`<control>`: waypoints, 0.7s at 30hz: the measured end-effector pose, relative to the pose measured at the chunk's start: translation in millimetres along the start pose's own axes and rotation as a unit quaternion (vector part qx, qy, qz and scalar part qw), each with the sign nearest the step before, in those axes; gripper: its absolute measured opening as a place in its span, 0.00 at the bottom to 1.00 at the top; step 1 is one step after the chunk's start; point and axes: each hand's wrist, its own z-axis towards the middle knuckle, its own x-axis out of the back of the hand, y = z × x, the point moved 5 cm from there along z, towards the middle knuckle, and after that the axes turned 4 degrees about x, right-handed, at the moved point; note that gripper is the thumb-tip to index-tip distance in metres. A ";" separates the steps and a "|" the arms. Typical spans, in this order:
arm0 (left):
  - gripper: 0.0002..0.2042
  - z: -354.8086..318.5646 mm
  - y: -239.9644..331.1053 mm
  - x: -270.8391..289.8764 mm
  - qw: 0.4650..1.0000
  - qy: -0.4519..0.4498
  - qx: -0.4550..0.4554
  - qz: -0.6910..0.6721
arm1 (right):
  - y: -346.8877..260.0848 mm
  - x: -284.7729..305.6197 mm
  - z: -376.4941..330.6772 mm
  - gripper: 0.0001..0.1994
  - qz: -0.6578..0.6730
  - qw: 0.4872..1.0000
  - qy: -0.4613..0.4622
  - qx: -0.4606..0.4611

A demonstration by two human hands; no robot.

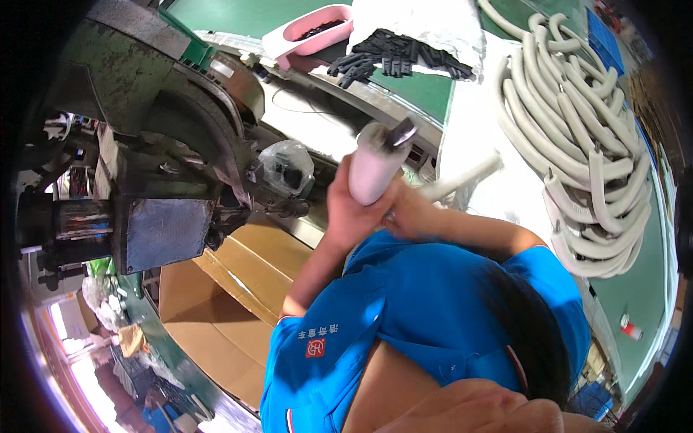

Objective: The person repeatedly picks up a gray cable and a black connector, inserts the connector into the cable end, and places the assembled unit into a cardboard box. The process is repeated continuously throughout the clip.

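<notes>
In front of my chest I hold a pale, foam-covered tube point(373, 169), its thick end tilted up with a flat metal tip sticking out. My left hand point(351, 206) is closed around it from the left side. Lower on the right, my right hand point(413, 209) is closed too, against the same tube, with its fingers partly hidden and slightly blurred. Behind the right hand a length of pale tube point(465, 175) runs out to the right; whether it joins the held piece is hidden.
A large dark green machine point(166, 151) stands close on the left, with an open cardboard box point(216, 325) below. Several curved pale tubes point(577, 159) lie piled on the right table. Black gloves point(404, 54) and a pink container point(289, 42) of small dark parts are at the back.
</notes>
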 end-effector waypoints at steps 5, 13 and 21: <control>0.14 -63.0 -3.5 94.4 0.977 0.085 0.121 -0.151 | 108.5 43.6 49.4 0.08 0.032 0.997 -0.075 -0.008; 0.22 -102.3 30.1 97.1 0.908 0.106 0.177 0.364 | 362.1 151.3 136.4 0.23 -0.399 0.821 0.075 -0.401; 0.22 -131.2 1.3 104.8 0.861 0.225 0.237 0.389 | 388.8 161.1 162.9 0.35 -0.462 0.783 -0.018 -0.415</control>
